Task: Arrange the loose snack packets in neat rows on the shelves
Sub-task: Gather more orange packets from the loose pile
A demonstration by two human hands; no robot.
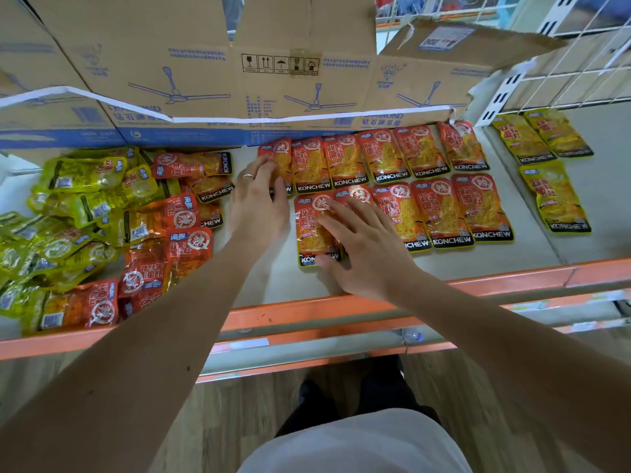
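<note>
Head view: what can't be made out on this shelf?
All in the head view:
- Back-row end packet: lower part is covered by the left hand.
- Front-row end packet: right side is hidden by the right hand, as is most of its neighbour.
- Loose pile: cut off by the left edge; packets overlap, so the count is unclear.
- Cardboard boxes: small print is blurred.

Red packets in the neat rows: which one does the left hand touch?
The back row's leftmost packet: the left hand lies over its left edge. The other packets in that row lie untouched.
</note>
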